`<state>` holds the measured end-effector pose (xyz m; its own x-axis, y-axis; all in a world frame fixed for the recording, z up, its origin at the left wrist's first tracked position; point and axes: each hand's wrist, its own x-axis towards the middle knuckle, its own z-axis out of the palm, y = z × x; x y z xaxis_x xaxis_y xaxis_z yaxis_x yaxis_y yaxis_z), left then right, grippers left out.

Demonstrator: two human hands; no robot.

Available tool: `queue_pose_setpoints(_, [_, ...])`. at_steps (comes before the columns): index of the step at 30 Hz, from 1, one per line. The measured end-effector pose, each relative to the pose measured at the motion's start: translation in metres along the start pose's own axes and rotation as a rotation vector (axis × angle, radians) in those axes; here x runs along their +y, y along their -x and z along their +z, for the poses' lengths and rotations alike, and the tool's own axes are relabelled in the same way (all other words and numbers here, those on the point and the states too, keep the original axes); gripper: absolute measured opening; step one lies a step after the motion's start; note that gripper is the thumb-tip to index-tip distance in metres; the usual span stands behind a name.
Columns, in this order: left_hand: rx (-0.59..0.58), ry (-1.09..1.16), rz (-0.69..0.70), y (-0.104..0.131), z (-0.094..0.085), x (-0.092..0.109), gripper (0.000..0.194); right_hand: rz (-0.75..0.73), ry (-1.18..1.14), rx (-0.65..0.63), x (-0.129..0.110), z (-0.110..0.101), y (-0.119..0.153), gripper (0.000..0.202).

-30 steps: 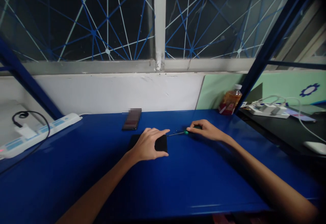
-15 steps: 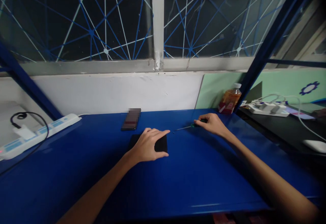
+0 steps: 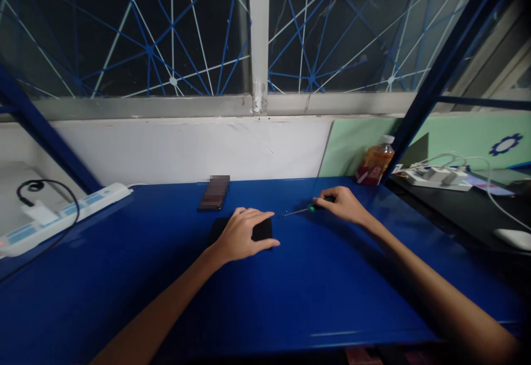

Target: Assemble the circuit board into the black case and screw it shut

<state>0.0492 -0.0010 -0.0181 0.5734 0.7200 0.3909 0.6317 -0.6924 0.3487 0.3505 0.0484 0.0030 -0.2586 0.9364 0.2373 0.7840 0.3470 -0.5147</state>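
A flat black object [image 3: 262, 231] lies on the blue table [image 3: 323, 293], partly hidden under my left hand [image 3: 241, 235]. The fingers of that hand are spread across it, thumb and index finger apart past its right edge. My right hand [image 3: 342, 204] is closed round the green handle of a screwdriver [image 3: 311, 208]. Its thin shaft points left and slightly down, and the tip is close to the tabletop, a little right of the black object. A tiny speck near the tip is too small to make out.
Behind my left hand lies a dark phone [image 3: 214, 193]. A white power strip [image 3: 66, 218] with a black cable is at the left. At the back right stands a bottle [image 3: 375, 161], beside a black surface [image 3: 452, 210] bearing another power strip and cables.
The screwdriver has shifted slightly left and down with my right hand, its tip nearer the table. The thumb of my left hand has moved a little right and up.
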Motion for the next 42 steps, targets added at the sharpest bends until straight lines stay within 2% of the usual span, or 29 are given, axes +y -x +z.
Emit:
queue_pose_setpoints(4, [0.096,0.026,-0.004,-0.001,0.005,0.002,0.034,-0.060,-0.129,-0.015,-0.008,0.002,0.003,0.038])
queue_pose_setpoints(9, [0.141,0.050,0.026,-0.002,0.008,0.005,0.020,-0.095,-0.270,-0.045,-0.019,0.009,0.008,0.038])
queue_pose_setpoints(14, [0.177,0.033,0.054,-0.003,0.011,0.003,0.008,-0.097,-0.296,-0.063,-0.022,0.012,0.010,0.038])
queue_pose_setpoints(26, [0.218,-0.008,0.082,-0.003,0.010,0.003,0.006,-0.099,-0.271,-0.036,-0.026,0.009,0.011,0.039])
queue_pose_setpoints(42, [0.160,-0.033,0.084,-0.002,0.010,0.002,0.015,-0.115,-0.115,0.010,-0.036,0.005,0.016,0.040])
